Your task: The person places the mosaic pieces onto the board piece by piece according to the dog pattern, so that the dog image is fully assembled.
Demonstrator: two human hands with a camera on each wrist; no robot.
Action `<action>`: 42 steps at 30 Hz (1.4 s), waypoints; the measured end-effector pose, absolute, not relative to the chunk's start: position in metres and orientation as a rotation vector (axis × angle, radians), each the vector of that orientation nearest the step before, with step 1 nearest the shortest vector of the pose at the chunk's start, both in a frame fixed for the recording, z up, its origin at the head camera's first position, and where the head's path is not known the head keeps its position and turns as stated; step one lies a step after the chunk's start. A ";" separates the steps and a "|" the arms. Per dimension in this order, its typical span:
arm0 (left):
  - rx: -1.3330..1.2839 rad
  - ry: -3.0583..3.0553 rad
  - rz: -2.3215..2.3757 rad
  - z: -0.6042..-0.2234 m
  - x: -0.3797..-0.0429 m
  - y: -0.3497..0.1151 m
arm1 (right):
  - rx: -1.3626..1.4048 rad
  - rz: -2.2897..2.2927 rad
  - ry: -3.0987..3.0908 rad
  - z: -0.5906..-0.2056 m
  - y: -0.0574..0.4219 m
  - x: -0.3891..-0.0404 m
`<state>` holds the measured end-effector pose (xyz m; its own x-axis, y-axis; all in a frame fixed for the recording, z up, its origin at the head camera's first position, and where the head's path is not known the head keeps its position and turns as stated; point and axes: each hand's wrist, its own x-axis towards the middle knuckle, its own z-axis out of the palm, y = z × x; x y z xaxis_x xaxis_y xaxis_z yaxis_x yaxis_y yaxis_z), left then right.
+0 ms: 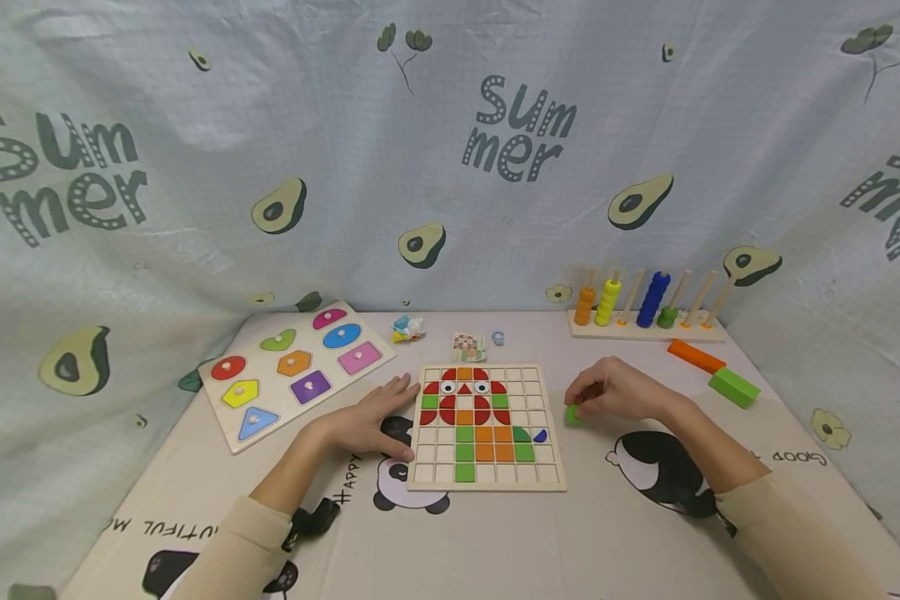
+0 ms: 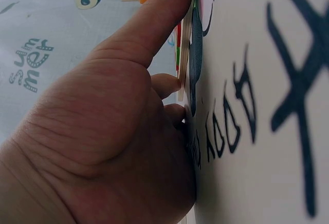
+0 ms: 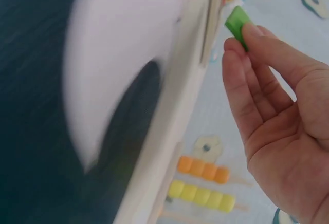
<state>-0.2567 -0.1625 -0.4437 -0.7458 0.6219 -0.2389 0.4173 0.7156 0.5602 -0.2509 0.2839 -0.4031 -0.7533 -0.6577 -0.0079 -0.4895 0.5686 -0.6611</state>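
A wooden grid board [image 1: 435, 479] lies in the middle of the table, with coloured tiles forming a picture: red, orange and green pieces, two eye pieces, and a blue piece [image 1: 541, 436] at its right. My left hand [image 1: 371, 419] rests at the board's left edge, fingers and thumb spread. Seen from the left wrist, that hand [image 2: 113, 116] has its thumb reaching along the edge. Between thumb and fingers my right hand [image 1: 618, 390] pinches a small green tile [image 1: 572, 416], just right of the board. The green tile [image 3: 236, 20] shows clearly in the right wrist view too.
A shape puzzle board [image 1: 270, 392] lies on the left. Behind the grid board are a small patterned card [image 1: 468, 347] and a little toy figure [image 1: 408, 329]. At back right stands a bead rack [image 1: 645, 332], with orange [image 1: 696, 357] and green [image 1: 733, 387] blocks before it.
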 end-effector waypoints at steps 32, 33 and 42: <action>0.804 2.516 0.675 -0.445 -0.257 -0.161 | -1.102 -0.771 2.262 -0.402 0.192 -0.224; 0.806 2.516 0.675 -0.445 -0.257 -0.161 | -1.100 -0.767 2.257 -0.402 0.192 -0.223; 0.788 2.510 0.677 -0.446 -0.257 -0.160 | -1.121 -0.720 2.267 -0.405 0.190 -0.218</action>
